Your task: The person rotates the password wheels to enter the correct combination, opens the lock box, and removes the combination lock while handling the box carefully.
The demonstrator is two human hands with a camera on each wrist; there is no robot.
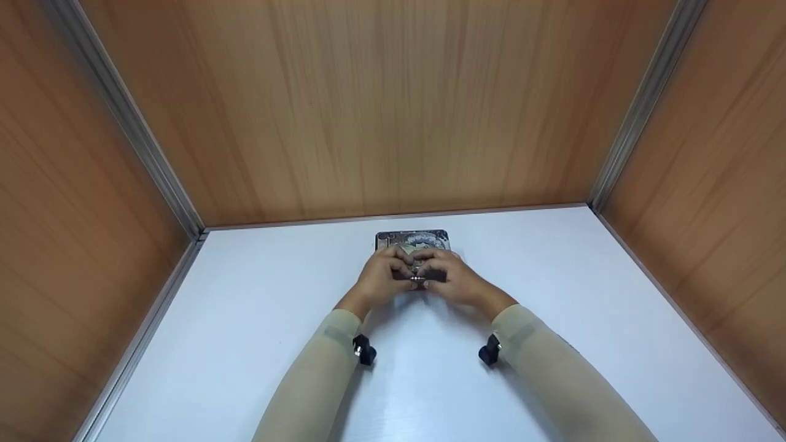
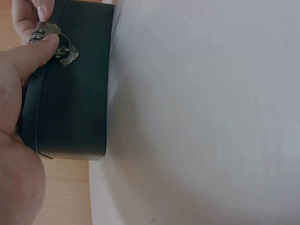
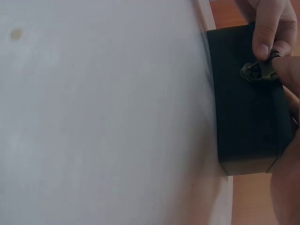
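Box [image 1: 412, 240]: dark, patterned lid | both hands' grip: pinching brass padlock [image 2: 44, 33]

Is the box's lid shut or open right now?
Shut: the lid sits flush on the box, and both hands pinch the small lock at its clasp.

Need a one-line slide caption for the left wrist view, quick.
Left hand pinches a small combination padlock at the clasp of a dark box on the white table.
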